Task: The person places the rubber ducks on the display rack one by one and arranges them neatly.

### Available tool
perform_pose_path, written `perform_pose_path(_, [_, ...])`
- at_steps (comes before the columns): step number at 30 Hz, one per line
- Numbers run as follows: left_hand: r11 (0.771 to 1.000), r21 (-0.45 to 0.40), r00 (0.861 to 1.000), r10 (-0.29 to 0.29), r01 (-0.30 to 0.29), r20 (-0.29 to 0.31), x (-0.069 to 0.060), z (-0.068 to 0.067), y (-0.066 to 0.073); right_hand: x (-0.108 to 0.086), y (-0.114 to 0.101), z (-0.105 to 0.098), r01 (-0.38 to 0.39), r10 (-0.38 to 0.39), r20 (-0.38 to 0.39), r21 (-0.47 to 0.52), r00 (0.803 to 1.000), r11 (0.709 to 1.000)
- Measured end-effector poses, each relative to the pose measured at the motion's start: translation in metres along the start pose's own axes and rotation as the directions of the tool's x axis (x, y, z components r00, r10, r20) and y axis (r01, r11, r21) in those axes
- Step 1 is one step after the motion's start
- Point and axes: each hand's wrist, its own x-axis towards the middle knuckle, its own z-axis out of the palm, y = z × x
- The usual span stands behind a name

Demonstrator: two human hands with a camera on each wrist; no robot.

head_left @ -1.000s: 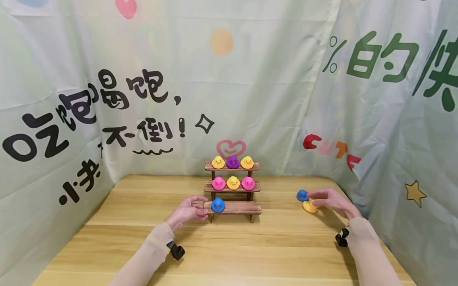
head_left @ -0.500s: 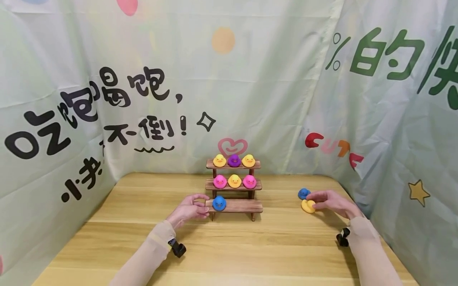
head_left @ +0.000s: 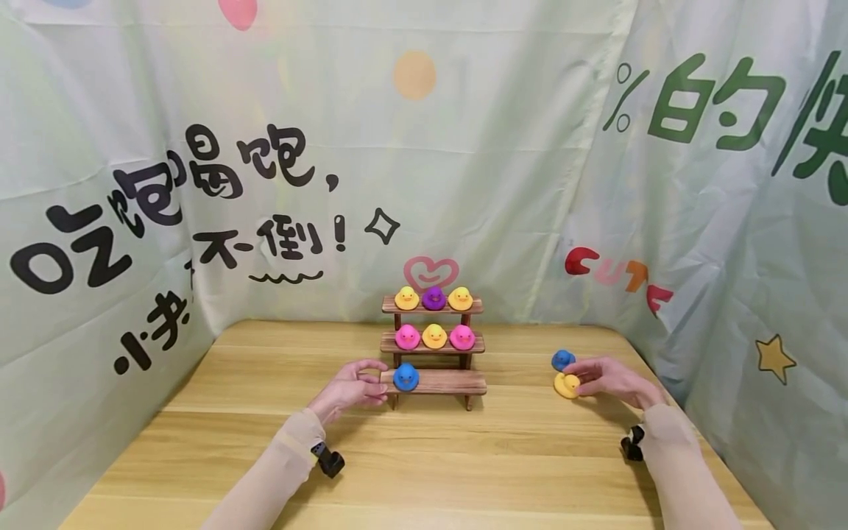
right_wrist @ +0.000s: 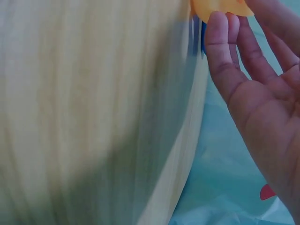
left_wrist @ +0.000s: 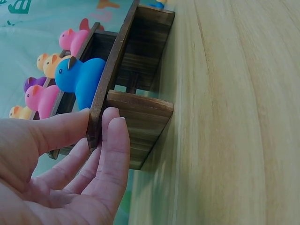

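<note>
My left hand (head_left: 347,384) pinches the left end of the lowest board of a three-tier wooden display stand (head_left: 453,381). In the left wrist view its thumb (left_wrist: 61,129) lies on top of the board and the fingers are below. A blue rubber duck (head_left: 406,377) sits on that board, close to the hand. Off to the right, my right hand (head_left: 616,379) holds a yellow rubber duck (head_left: 566,386) between thumb and fingers, low over the table or on it; I cannot tell which. Another blue rubber duck (head_left: 562,359) sits just behind it. The right wrist view cuts off the yellow duck (right_wrist: 222,7).
The top board carries two yellow ducks and a purple duck (head_left: 433,298). On the middle board, a yellow duck (head_left: 434,337) stands between two pink ducks. Printed curtains (head_left: 490,184) hang around the back and sides of the wooden table (head_left: 424,471).
The right hand has shifted slightly left with the yellow duck, which has turned and shows more from behind the fingers. The left hand keeps its hold on the stand.
</note>
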Motion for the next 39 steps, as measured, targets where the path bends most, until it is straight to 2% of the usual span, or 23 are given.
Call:
perform_pose_path(6, [1.000,-0.001,1.000,0.007,-0.007,0.002,-0.002,0.000,0.001,0.003,-0.001,0.004,-0.033,0.033,-0.018,-0.033,0.999,0.999])
perform_pose_path(12, [1.000,-0.002,1.000,0.006,-0.006,0.005,-0.001,0.000,0.000,0.002,-0.004,0.007,-0.025,0.023,-0.028,-0.064,0.999,0.998])
perform_pose_path(19, [1.000,-0.005,1.000,-0.002,0.003,0.004,0.000,0.000,-0.002,0.000,-0.005,0.008,-0.034,0.032,-0.046,-0.035,0.998,0.999])
perform_pose_path(25, [1.000,-0.001,1.000,-0.002,0.002,0.000,0.000,0.000,-0.002,0.001,-0.004,0.007,0.006,-0.010,-0.073,-0.064,0.997,0.998])
perform_pose_path(32, [1.000,-0.006,1.000,-0.012,0.012,-0.007,0.000,0.000,-0.002,0.004,-0.011,0.013,-0.007,0.009,-0.067,0.040,0.998,0.999])
perform_pose_path(35, [1.000,-0.005,1.000,-0.007,0.007,-0.006,0.001,0.000,-0.002,0.005,-0.017,0.016,0.013,-0.006,-0.073,0.094,0.997,0.996])
perform_pose_path(39, [1.000,-0.001,1.000,-0.002,0.002,-0.008,0.002,0.000,-0.003,0.007,-0.025,0.021,0.027,-0.008,-0.115,0.162,0.993,0.986])
